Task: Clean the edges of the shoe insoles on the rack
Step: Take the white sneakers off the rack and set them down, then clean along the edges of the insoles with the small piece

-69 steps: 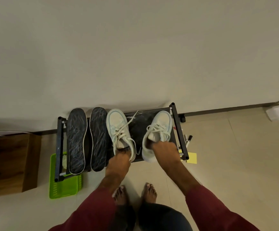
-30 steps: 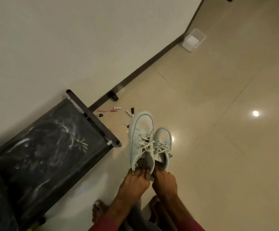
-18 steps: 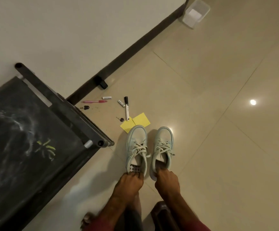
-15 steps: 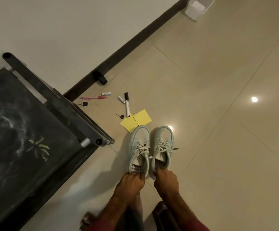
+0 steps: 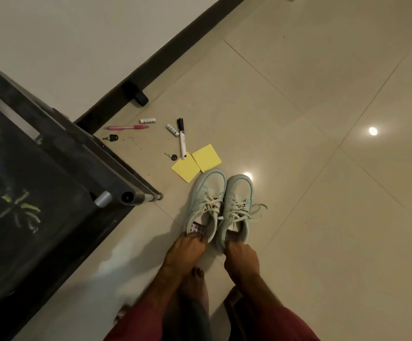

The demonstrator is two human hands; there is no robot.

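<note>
View from above, looking down at a tiled floor beside a wall. In the lower middle of the frame a person in dark red sleeves bends over a pair of pale, laced sneakers standing side by side on the floor, toes pointing toward the top of the frame. The left hand (image 5: pixel 187 249) grips the heel of the left sneaker (image 5: pixel 207 200), fingers curled over its back rim; the right hand (image 5: pixel 240 254) grips the heel of the right sneaker (image 5: pixel 238 203), fingertips tucked into the opening. A bare foot shows between the forearms. Along the left edge runs a corner of the black rack (image 5: pixel 77 153), its dark shelf smeared with chalky marks. The insoles do not appear in this view; the part of the rack that shows holds none. Above the sneakers' toes lie two yellow sticky notes (image 5: pixel 196 162), a white marker (image 5: pixel 182 139), a pink pen (image 5: pixel 127 127) and two small keys, with a dark skirting board behind. This looks like a clearing step: the sneakers set aside so the rack can be worked on. Next, both hands would need to let go and the person turn back toward the rack to find the insoles; no cloth or brush is visible here.
</note>
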